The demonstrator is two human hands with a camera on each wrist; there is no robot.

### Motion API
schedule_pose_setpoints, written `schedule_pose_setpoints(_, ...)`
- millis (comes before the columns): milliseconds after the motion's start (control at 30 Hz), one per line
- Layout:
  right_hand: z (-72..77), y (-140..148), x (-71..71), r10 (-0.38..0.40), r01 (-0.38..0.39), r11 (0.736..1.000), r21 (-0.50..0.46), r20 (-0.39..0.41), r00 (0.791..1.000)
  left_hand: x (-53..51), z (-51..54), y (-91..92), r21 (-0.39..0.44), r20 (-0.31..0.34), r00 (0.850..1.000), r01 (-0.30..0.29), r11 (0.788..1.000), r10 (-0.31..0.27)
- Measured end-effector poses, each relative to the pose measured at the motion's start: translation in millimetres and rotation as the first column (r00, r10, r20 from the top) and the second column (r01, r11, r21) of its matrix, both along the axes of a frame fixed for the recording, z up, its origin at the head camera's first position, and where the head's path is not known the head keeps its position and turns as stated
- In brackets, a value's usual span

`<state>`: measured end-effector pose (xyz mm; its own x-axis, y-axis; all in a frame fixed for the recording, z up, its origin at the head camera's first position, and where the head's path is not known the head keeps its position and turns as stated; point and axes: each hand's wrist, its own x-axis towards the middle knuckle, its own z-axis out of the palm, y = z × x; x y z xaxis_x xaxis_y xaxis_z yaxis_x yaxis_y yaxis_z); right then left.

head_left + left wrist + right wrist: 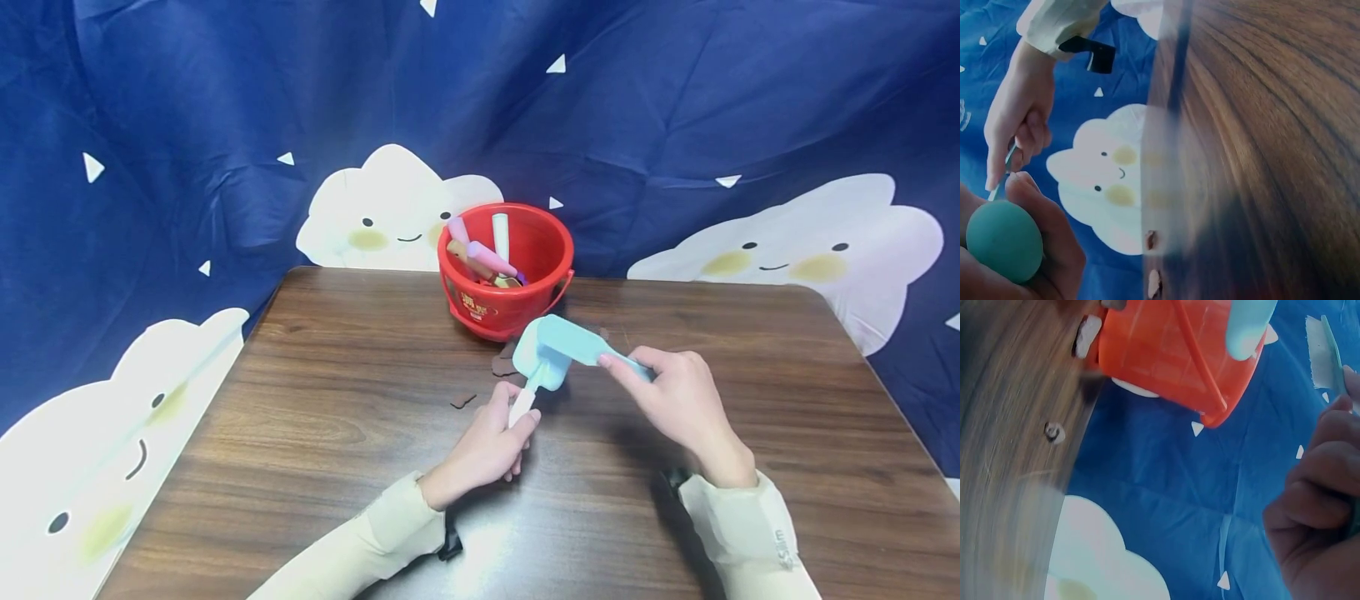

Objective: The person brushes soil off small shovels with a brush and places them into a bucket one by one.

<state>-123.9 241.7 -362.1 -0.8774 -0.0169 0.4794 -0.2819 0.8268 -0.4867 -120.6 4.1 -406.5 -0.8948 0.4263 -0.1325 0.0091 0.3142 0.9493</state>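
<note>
My left hand (483,442) grips the white handle of a small light-blue dustpan (551,372), held above the middle of the table. The handle's round teal end (1004,240) shows in the left wrist view. In my right hand (678,396) is a light-blue brush (573,339), its head over the dustpan's pan. White bristles (1318,353) are visible on it in the right wrist view. Whether brush and pan touch, I cannot tell. Thin brown scraps (505,365) lie on the table beneath and beside the dustpan, with a smaller brown piece (462,402) to the left.
Behind the hands stands a red bucket (510,312) near the table's back edge, holding several pink, white and brown pieces. The wooden table (337,375) ends at a blue curtain (637,108) printed with white clouds.
</note>
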Motion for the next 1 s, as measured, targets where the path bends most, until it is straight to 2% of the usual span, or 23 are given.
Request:
schedule_pose_setpoints(300, -6.8, -23, 2.5, 0.168, -0.168, 0.984, 0.064, -0.002, 0.986, 1.2, 5.3, 5.8, 0.032, 0.107, 0.994, -0.03, 0.999, 0.027)
schedule_pose_setpoints(500, -9.2, -28, 1.3, 0.191, -0.189, 0.978, 0.091, -0.007, 0.982, 0.5, 6.3, 6.6, 0.032, 0.139, 0.99, -0.029, 0.999, 0.024)
schedule_pose_setpoints(600, -10.4, -28, 0.6, 0.17, -0.168, 0.98, 0.106, -0.008, 0.985, 0.7, 6.8, 6.7, -0.032, 0.118, 0.992, -0.031, 0.999, 0.035)
schedule_pose_setpoints(767, -12.2, -28, -1.1, 0.143, -0.134, 0.981, 0.137, -0.054, 0.988, 1.5, 7.6, 6.5, -0.138, 0.036, 0.999, -0.007, 0.99, 0.012)
schedule_pose_setpoints(1000, -15.2, -26, -4.6, 0.086, -0.071, 0.988, 0.136, -0.107, 0.991, 3.2, 8.7, 6.2, -0.202, -0.019, 1.0, 0.001, 0.979, -0.005)
